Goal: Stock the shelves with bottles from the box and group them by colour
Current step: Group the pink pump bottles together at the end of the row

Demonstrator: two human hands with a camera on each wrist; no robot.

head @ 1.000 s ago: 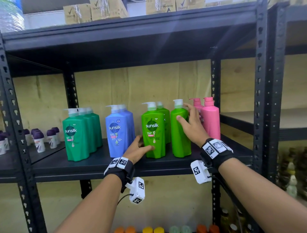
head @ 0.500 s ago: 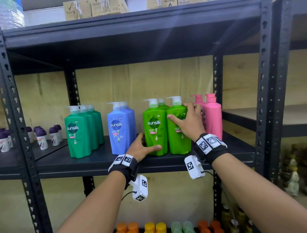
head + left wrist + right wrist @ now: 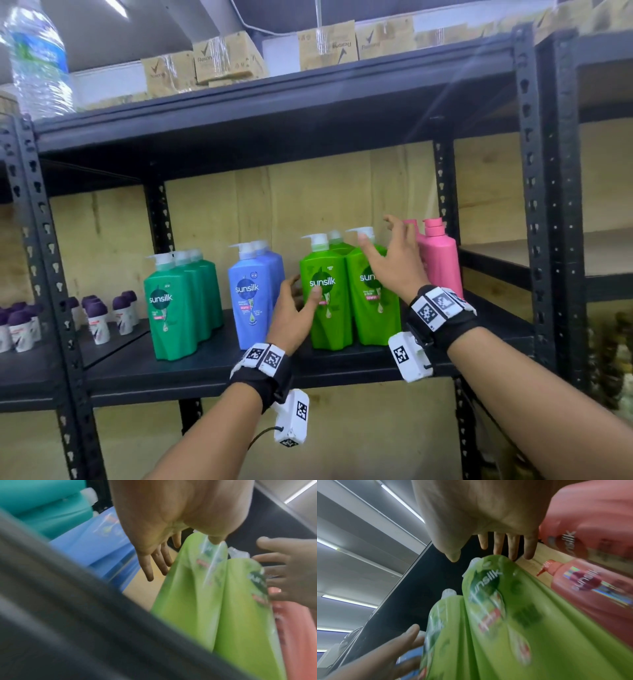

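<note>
On the black shelf (image 3: pixel 205 373) stand groups of pump bottles: teal-green bottles (image 3: pixel 181 301), blue bottles (image 3: pixel 253 298), light-green bottles (image 3: pixel 329 308) and pink bottles (image 3: pixel 442 260). My left hand (image 3: pixel 301 291) is open, its fingers straight in the gap between the blue and light-green groups and its thumb touching the front of the left light-green bottle (image 3: pixel 188 601). My right hand (image 3: pixel 387 246) hovers open with spread fingers in front of the right light-green bottle (image 3: pixel 513 615), beside the pink bottles (image 3: pixel 590 588). It holds nothing.
Small purple-capped roll-on bottles (image 3: pixel 99 318) stand on the neighbouring shelf to the left. Cardboard boxes (image 3: pixel 205 65) and a water bottle (image 3: pixel 37 58) sit on the top shelf. A black upright (image 3: pixel 544 205) separates the bay on the right.
My right hand has come off the right light-green bottle and risen with fingers spread. My left hand has slid up the left light-green bottle. The right bottle's label has turned to the front.
</note>
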